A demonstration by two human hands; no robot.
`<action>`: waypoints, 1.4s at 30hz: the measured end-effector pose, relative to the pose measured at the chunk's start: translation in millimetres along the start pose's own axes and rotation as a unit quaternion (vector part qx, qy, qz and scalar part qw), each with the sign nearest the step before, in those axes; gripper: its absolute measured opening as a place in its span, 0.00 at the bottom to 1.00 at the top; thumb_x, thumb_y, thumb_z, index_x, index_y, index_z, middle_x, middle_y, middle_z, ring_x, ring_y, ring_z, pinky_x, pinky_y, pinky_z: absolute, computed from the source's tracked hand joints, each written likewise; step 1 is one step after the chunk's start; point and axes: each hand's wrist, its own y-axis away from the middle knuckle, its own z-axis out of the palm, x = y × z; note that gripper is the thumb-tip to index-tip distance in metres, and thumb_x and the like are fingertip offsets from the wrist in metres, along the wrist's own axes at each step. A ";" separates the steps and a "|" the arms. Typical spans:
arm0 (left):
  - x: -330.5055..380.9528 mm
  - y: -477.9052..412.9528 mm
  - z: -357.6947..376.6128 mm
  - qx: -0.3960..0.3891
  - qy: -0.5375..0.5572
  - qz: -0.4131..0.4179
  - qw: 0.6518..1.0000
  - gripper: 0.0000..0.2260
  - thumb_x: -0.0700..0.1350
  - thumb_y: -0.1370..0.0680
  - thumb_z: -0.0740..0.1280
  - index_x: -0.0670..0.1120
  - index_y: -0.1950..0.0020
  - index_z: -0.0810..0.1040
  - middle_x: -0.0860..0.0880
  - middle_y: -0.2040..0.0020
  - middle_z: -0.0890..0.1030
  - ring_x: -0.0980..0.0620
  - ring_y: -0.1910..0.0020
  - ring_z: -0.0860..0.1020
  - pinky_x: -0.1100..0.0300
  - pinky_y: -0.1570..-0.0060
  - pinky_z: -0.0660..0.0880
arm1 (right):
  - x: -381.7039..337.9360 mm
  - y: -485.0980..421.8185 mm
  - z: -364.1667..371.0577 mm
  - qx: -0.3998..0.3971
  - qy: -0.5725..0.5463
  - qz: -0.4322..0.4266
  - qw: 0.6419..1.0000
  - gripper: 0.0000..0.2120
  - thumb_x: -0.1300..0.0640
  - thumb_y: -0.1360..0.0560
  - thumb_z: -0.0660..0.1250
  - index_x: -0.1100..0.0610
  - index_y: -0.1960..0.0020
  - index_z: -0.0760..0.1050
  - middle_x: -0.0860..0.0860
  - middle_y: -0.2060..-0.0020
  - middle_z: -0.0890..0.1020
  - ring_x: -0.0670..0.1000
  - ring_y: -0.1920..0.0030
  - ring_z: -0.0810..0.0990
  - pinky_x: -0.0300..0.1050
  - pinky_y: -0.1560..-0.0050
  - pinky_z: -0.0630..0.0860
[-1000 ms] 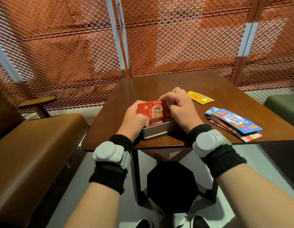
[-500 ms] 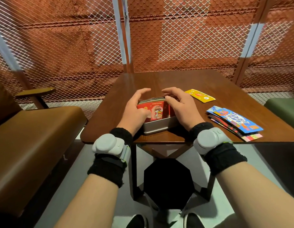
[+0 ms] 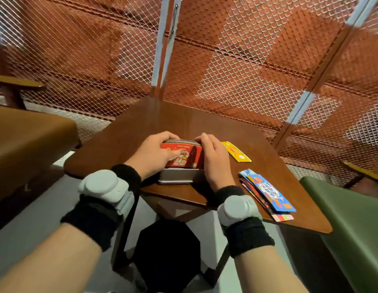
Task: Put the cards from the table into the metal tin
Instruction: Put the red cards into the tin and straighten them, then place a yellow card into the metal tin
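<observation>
**Both hands on the card stack in the tin**

Metal tin [image 3: 178, 176] near the front edge of the brown wooden table [image 3: 205, 127], open side up, silver wall facing the camera. Stack of cards [image 3: 187, 154] standing on edge inside it, upper part well above the rim, red front card with a cartoon figure facing the camera, top edges of more cards showing behind.

Left hand [image 3: 151, 154] curled around the stack's left end, fingers hooked over the top edge, thumb pressed flat on the red front card. Right hand [image 3: 214, 161] closed against the stack's right end, fingers bent over the top corner, palm alongside the tin's right wall. Stack pinched between the two hands. Grey sensor units on black bands at both wrists.

Yellow card [image 3: 236, 152] lying flat on the table just right of the right hand, apart from the tin. Fanned pile of cards [image 3: 268, 193] further right and nearer the camera, blue printed card on top, red and pink edges showing beneath, well clear of the tin.

Brown bench seat [image 3: 29, 140] to the left, green seat [image 3: 352, 218] to the right, red mesh screen [image 3: 247, 60] behind the table.
</observation>
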 end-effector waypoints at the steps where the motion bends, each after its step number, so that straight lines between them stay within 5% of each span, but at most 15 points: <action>1: 0.5 0.7 -1.0 0.005 0.001 0.000 1.000 0.09 0.44 0.23 0.71 0.53 0.43 0.78 0.49 0.46 0.82 0.49 0.48 0.82 0.51 0.49 0.81 | 0.6 -0.5 1.8 0.002 0.001 0.004 1.000 0.17 0.46 0.19 0.56 0.56 0.53 0.78 0.51 0.57 0.82 0.50 0.53 0.81 0.59 0.46 0.78; 8: 6.0 2.7 5.3 0.036 -0.033 0.017 0.999 0.09 0.43 0.20 0.68 0.49 0.40 0.76 0.47 0.43 0.80 0.50 0.46 0.79 0.54 0.48 0.79 | 8.0 -14.6 -5.4 0.111 -0.204 0.187 0.955 0.26 0.37 0.20 0.52 0.56 0.50 0.78 0.54 0.55 0.83 0.53 0.53 0.81 0.47 0.53 0.75; 13: 4.4 1.1 5.8 0.051 -0.035 0.016 0.998 0.09 0.47 0.20 0.68 0.48 0.40 0.77 0.48 0.43 0.80 0.52 0.47 0.79 0.59 0.51 0.78 | 14.6 -22.0 -8.3 0.125 -0.195 0.232 0.945 0.25 0.39 0.19 0.52 0.57 0.55 0.76 0.54 0.62 0.82 0.54 0.59 0.81 0.49 0.53 0.76; 19: 5.7 1.9 5.4 0.055 -0.034 0.007 0.998 0.09 0.47 0.20 0.68 0.49 0.41 0.77 0.49 0.44 0.81 0.53 0.47 0.79 0.57 0.48 0.80 | 22.2 -35.9 -4.6 0.103 -0.057 0.213 0.970 0.26 0.36 0.25 0.52 0.56 0.58 0.77 0.52 0.65 0.84 0.59 0.53 0.83 0.56 0.46 0.76; 23: 3.8 0.0 4.1 0.069 -0.036 -0.001 0.997 0.10 0.47 0.21 0.68 0.49 0.40 0.76 0.49 0.43 0.80 0.52 0.46 0.79 0.58 0.50 0.79 | 28.0 -43.7 -8.5 0.140 0.114 0.113 0.977 0.13 0.54 0.20 0.59 0.63 0.52 0.76 0.58 0.55 0.80 0.58 0.53 0.76 0.46 0.52 0.68; 27: 1.3 1.4 0.3 0.083 -0.034 -0.013 0.996 0.10 0.46 0.21 0.68 0.48 0.39 0.76 0.48 0.42 0.80 0.51 0.45 0.79 0.59 0.52 0.79 | 34.4 -50.5 -2.4 0.135 0.309 0.077 0.938 0.13 0.60 0.22 0.61 0.66 0.42 0.76 0.64 0.42 0.77 0.64 0.40 0.72 0.51 0.43 0.66; 31: 3.8 1.7 1.4 0.103 -0.037 -0.017 0.994 0.11 0.45 0.20 0.68 0.48 0.38 0.75 0.47 0.40 0.79 0.51 0.44 0.79 0.61 0.53 0.79 | 36.6 -58.1 2.6 0.074 0.504 0.087 0.856 0.20 0.51 0.23 0.63 0.62 0.35 0.72 0.61 0.34 0.73 0.63 0.32 0.67 0.56 0.33 0.63; 36: 3.0 -0.6 2.5 0.142 -0.038 -0.024 0.989 0.10 0.45 0.20 0.67 0.49 0.39 0.75 0.48 0.41 0.79 0.52 0.46 0.78 0.59 0.52 0.80 | 44.4 -64.6 5.6 0.023 0.521 0.212 0.826 0.35 0.36 0.22 0.55 0.55 0.22 0.56 0.62 0.22 0.54 0.61 0.21 0.47 0.63 0.25 0.43; 39: -0.9 -2.8 2.4 0.188 -0.070 -0.030 0.979 0.07 0.46 0.21 0.68 0.51 0.44 0.74 0.49 0.43 0.80 0.51 0.46 0.79 0.51 0.45 0.80 | 51.0 -70.0 8.1 0.014 0.518 0.249 0.818 0.35 0.35 0.23 0.54 0.56 0.25 0.64 0.63 0.26 0.67 0.61 0.22 0.55 0.64 0.25 0.41; 42: -1.0 -3.8 2.1 0.216 -0.085 -0.046 0.972 0.06 0.47 0.21 0.67 0.53 0.46 0.73 0.49 0.45 0.80 0.49 0.45 0.79 0.45 0.39 0.76 | 45.2 -67.9 8.2 0.026 0.526 0.200 0.826 0.23 0.40 0.24 0.56 0.58 0.44 0.77 0.58 0.42 0.81 0.61 0.35 0.74 0.66 0.26 0.48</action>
